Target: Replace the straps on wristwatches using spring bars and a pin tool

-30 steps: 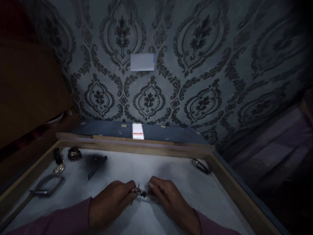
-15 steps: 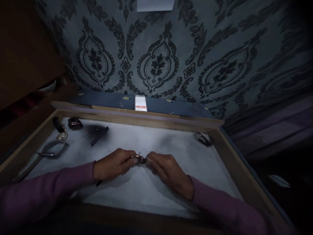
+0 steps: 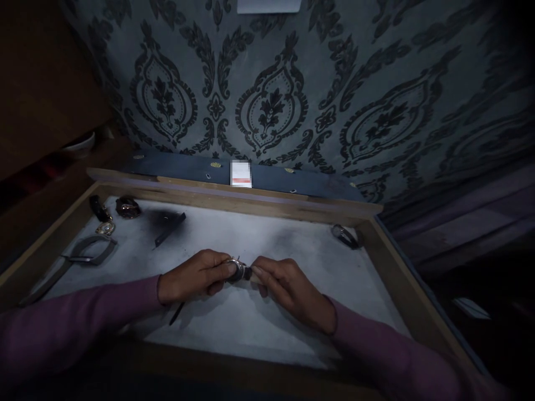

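Over the middle of a shallow wooden-rimmed tray (image 3: 259, 196) with a white bottom, both hands hold a wristwatch (image 3: 239, 271). My left hand (image 3: 196, 275) pinches its round case between thumb and fingers. On the other side, my right hand (image 3: 282, 287) grips the dark strap end beside the case with fingertips. The watch's dark round face is partly covered by my left thumb. A thin dark strip (image 3: 176, 313) lies below my left wrist; what it belongs to is hidden.
At the tray's left lie a black-strapped gold watch (image 3: 105, 228), a brown watch (image 3: 127, 208) and a grey strap watch (image 3: 92, 250). A dark flat strip (image 3: 170, 229) lies nearby. Another watch (image 3: 345, 236) sits at the right. A white card (image 3: 241, 174) stands on the back ledge.
The watch has been turned in my fingers, so its round dark face shows more now. My hands stay almost in place; the dark strip below my left wrist shows more.
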Available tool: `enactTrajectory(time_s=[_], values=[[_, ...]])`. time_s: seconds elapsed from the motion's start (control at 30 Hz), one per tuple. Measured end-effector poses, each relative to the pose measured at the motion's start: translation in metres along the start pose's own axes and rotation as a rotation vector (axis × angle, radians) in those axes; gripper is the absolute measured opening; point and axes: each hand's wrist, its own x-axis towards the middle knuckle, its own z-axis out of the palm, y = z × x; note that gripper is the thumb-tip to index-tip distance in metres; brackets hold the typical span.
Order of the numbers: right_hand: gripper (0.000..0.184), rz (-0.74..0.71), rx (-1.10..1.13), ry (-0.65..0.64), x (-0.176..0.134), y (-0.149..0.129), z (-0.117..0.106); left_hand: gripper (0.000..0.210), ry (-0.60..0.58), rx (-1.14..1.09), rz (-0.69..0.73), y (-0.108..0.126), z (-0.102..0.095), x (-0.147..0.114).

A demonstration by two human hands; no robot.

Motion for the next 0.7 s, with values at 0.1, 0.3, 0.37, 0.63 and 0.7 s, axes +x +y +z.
enactTrajectory(time_s=[0.1, 0.3, 0.37, 0.63, 0.7], values=[[0.042, 0.015, 0.033, -0.035, 0.0013, -0.0017, -0.0027, 0.043, 0.001, 0.012, 0.016, 0.0005, 0.0000, -0.0005], [0.044, 0.015, 0.085, -0.076, 0.0025, -0.0051, -0.0068, 0.043, 0.000, 0.013, 0.023, 0.0003, 0.0003, -0.0010], [0.044, 0.027, 0.106, -0.087, 0.0023, -0.0058, -0.0073, 0.043, -0.002, 0.012, 0.022, -0.0001, 0.0004, -0.0009], [0.040, 0.127, 0.246, -0.135, 0.0009, -0.0023, -0.0067, 0.039, -0.003, 0.019, 0.029, -0.0008, -0.0004, -0.0006], [0.039, 0.146, 0.254, -0.151, 0.0008, -0.0011, -0.0068, 0.039, -0.005, 0.022, 0.033, -0.0014, -0.0005, -0.0008]])
